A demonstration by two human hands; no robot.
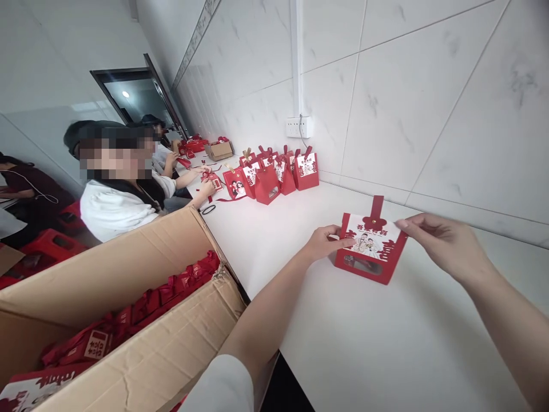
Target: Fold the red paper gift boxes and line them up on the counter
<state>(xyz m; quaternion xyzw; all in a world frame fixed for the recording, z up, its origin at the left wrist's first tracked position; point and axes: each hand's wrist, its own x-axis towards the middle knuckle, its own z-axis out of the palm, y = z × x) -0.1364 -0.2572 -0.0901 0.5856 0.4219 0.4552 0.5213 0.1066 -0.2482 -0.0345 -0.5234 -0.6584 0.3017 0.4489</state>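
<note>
Red gift box (368, 252) stands upright on the white counter (386, 355), near its middle and well out from the tiled wall (429, 86), held between both hands. Left hand (325, 241) grips the upper left corner with its fingers closed on it; the fingertips behind the card are hidden. Right hand (446, 246) pinches the upper right corner of the printed panel between thumb and forefinger. A red tab rises from the top of the box, and a clear window sits low on its front; what lies behind the window cannot be made out. Both forearms are cut off by the lower edge of the view. To the left, touching the counter's edge, an open cardboard carton (128, 320) holds rows of flat red packs (171, 292), its near end cut off by the frame. Farther along the counter, against the wall, a cluster of finished red boxes (274, 174) stands below a wall socket (299, 127). Beyond them sits a small brown carton (219, 150), contents unclear. A co-worker in a white sleeve (111, 209) handles red pieces there, the hands (206, 184) too small to read.
</note>
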